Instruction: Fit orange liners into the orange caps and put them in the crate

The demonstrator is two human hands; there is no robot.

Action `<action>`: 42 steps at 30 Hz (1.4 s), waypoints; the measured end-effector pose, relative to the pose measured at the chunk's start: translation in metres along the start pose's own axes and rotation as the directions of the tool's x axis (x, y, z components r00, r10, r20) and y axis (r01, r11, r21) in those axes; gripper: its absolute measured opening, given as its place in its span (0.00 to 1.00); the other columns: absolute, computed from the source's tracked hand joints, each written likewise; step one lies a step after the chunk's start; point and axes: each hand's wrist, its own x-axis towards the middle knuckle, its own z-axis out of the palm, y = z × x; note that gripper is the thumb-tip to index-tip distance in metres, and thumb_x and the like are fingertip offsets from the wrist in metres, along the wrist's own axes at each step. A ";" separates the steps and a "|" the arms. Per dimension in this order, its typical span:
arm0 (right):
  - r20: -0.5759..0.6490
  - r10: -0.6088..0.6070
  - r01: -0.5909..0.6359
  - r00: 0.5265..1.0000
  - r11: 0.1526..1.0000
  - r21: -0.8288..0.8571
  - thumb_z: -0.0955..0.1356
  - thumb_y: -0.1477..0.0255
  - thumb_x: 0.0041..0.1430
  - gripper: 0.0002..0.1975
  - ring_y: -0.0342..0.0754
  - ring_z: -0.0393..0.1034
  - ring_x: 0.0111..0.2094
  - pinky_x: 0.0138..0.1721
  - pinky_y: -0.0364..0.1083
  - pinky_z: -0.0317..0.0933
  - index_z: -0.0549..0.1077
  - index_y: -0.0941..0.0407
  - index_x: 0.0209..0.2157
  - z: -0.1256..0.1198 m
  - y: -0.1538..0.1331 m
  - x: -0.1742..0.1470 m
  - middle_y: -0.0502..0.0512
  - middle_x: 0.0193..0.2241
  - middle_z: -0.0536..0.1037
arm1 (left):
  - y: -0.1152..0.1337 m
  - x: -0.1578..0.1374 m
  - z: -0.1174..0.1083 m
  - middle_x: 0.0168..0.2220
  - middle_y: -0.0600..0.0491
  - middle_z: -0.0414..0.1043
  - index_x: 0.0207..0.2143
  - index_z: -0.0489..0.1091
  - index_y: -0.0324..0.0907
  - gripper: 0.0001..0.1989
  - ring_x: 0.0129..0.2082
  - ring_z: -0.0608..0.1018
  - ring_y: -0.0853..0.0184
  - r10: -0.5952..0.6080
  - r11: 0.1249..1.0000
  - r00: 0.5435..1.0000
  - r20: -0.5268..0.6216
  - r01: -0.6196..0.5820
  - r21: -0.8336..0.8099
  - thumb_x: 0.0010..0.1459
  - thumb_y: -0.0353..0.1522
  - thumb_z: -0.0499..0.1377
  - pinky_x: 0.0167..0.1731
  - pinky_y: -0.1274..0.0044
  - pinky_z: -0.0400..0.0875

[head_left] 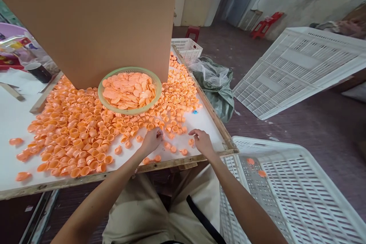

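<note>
A large heap of small orange plastic cups [77, 133] spreads over the white tabletop [114, 165]. My left hand [151, 141] is just above the front of the heap, its fingers curled in; anything between the fingertips is hidden. To its right, my right hand [202, 143] hovers with thumb and index finger apart and nothing seen between them. A loose orange piece [191, 142] lies by its fingertips. Between my hands are a few more orange pieces [173, 149]. Behind them, a green round basket [130, 111] holds flat orange discs [128, 89].
A tall cardboard box [114, 19] stands behind the basket. Wooden strips [211, 116] edge the table. A white crate [286, 198] with two orange pieces sits at lower right. Another white crate [300, 65] stands tilted beyond. A green sack [219, 95] is beside the table.
</note>
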 end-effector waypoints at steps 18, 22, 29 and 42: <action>-0.057 -0.193 0.189 0.980 0.980 -0.064 0.58 0.65 0.49 0.17 0.63 0.73 0.34 0.36 0.60 0.66 0.76 0.54 0.30 0.018 0.035 0.031 0.66 0.33 0.78 | -0.003 -0.028 0.004 0.38 0.45 0.72 0.39 0.69 0.37 0.10 0.36 0.75 0.62 0.107 0.871 0.994 -0.023 -0.082 0.485 0.55 0.29 0.53 0.31 0.75 0.68; -0.093 -0.328 0.298 0.940 0.922 -0.248 0.57 0.62 0.54 0.21 0.62 0.72 0.33 0.36 0.60 0.66 0.77 0.53 0.38 0.036 0.030 0.033 0.65 0.39 0.78 | 0.011 -0.021 0.020 0.41 0.43 0.71 0.44 0.68 0.36 0.15 0.42 0.74 0.59 0.353 0.701 0.932 0.082 -0.321 0.637 0.61 0.36 0.50 0.37 0.71 0.71; 0.075 -0.411 0.418 0.908 0.885 -0.204 0.55 0.61 0.56 0.23 0.56 0.75 0.35 0.33 0.52 0.67 0.76 0.55 0.39 0.064 0.002 0.021 0.61 0.38 0.79 | 0.015 -0.010 0.044 0.40 0.41 0.72 0.45 0.68 0.31 0.14 0.41 0.75 0.59 0.400 0.606 0.893 0.206 -0.426 0.672 0.61 0.31 0.51 0.37 0.70 0.72; -0.010 -0.415 0.406 0.910 0.896 -0.179 0.57 0.56 0.55 0.24 0.59 0.74 0.37 0.34 0.55 0.67 0.74 0.56 0.41 0.076 0.024 0.020 0.62 0.38 0.78 | 0.003 -0.002 0.046 0.41 0.42 0.70 0.44 0.68 0.38 0.14 0.39 0.75 0.57 0.277 0.718 0.947 0.162 -0.316 0.620 0.58 0.35 0.53 0.28 0.71 0.71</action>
